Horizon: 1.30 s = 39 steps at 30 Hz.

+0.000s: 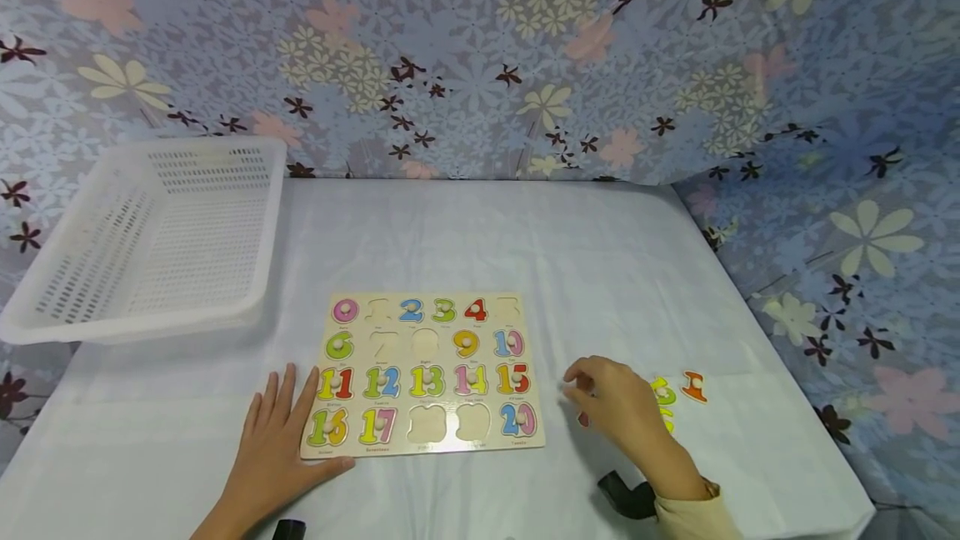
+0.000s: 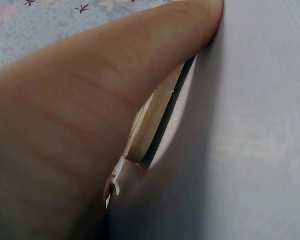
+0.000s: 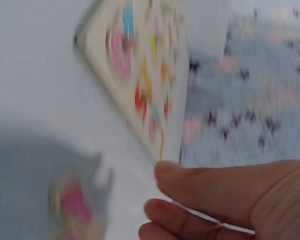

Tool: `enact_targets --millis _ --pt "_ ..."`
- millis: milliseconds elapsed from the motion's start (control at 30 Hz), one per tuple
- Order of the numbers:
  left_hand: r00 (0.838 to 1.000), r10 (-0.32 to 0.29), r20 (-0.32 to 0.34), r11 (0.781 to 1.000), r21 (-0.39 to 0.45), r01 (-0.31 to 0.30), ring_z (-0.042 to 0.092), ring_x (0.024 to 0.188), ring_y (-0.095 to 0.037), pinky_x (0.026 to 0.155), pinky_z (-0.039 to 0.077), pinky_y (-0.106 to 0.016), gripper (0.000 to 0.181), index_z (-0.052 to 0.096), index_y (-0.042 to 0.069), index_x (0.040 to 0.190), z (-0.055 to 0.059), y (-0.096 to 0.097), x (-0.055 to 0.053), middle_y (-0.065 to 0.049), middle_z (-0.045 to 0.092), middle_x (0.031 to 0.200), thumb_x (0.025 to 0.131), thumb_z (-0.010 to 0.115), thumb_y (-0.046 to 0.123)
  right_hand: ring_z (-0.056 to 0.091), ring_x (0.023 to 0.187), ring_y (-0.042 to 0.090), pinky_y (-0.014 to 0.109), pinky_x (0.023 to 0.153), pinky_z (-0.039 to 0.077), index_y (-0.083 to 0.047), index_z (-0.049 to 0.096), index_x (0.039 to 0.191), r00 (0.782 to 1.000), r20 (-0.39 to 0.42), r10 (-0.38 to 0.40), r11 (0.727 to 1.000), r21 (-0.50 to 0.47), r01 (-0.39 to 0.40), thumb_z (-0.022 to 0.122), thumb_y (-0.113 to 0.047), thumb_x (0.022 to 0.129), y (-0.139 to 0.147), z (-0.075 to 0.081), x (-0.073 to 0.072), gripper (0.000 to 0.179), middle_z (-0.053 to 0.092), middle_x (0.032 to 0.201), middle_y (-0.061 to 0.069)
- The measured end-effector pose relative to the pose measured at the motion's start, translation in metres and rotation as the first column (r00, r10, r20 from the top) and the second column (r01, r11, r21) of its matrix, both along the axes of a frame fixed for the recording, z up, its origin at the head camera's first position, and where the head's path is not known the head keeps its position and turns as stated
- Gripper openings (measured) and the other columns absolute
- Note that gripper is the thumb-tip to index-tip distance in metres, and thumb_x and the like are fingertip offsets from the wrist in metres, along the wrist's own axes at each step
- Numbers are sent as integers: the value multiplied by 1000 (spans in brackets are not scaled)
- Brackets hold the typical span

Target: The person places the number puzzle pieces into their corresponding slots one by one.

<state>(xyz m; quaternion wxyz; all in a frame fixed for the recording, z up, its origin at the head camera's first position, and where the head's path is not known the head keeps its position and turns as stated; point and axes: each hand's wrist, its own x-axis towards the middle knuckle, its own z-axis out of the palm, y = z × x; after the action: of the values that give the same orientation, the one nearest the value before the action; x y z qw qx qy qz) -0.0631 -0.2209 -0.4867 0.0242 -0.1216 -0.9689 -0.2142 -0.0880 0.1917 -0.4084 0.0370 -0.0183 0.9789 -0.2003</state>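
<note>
A wooden number peg puzzle [image 1: 438, 365] lies on the white-covered table, most of its numbers seated and several recesses bare. My left hand [image 1: 273, 444] is spread flat at its lower left corner, the thumb along the front edge and the index finger by the left side. In the left wrist view the thumb [image 2: 154, 45] crosses the board's wooden edge [image 2: 157, 120]. Right of the board hovers my right hand [image 1: 618, 407], fingers bent, with nothing visible between thumb and fingertips. Below it a reddish piece [image 1: 584, 419] is partly hidden; a pink piece [image 3: 75, 202] appears blurred in the right wrist view.
Beyond the right hand lie an orange number 1 piece [image 1: 694, 387] and yellow-green pieces [image 1: 663, 391], partly covered by the hand. A white plastic basket [image 1: 266, 265] stands at the back left. Floral cloth [image 1: 465, 65] hangs behind the table and along its right side.
</note>
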Motion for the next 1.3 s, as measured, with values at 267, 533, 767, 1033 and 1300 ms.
enact_targets --millis 267,533,767,1033,1300 --pt "1000 1 -5 1000 -1 -1 -3 145 -37 114 -13 -44 120 18 10 155 -1 -1 2 -25 12 157 66 74 67 55 63 11 31 48 43 -13 70 86 993 81 -83 997 15 82 75 -12 82 40 8 12 7 62 74 -6" --pt "1000 8 -24 1000 0 -8 0 145 -38 115 -11 -43 119 19 10 155 0 -1 3 -25 14 156 66 76 65 53 64 11 32 52 42 -13 67 88 988 128 -89 996 42 85 75 -16 84 45 -1 13 9 59 74 -7" --pt "1000 6 -15 1000 1 -6 0 145 -38 114 -11 -44 119 19 10 155 -1 -1 4 -25 14 157 65 76 65 54 62 11 31 49 42 -11 67 88 989 110 -95 994 59 89 75 -14 83 45 -2 12 9 61 74 -6" --pt "1000 4 -1 1000 -9 -4 -2 145 -37 114 -12 -44 120 18 11 155 -1 -2 3 -25 13 157 66 74 68 54 62 11 29 47 42 -13 70 90 996 19 -87 996 12 87 75 -16 83 33 5 6 9 62 74 -5" --pt "999 12 53 1000 -11 -11 -5 145 -37 113 -13 -46 120 17 11 155 2 -1 -1 -24 9 158 66 72 70 59 73 10 31 63 48 -19 69 86 994 -54 93 993 -66 -96 78 -16 81 -31 5 -8 11 63 81 -9"
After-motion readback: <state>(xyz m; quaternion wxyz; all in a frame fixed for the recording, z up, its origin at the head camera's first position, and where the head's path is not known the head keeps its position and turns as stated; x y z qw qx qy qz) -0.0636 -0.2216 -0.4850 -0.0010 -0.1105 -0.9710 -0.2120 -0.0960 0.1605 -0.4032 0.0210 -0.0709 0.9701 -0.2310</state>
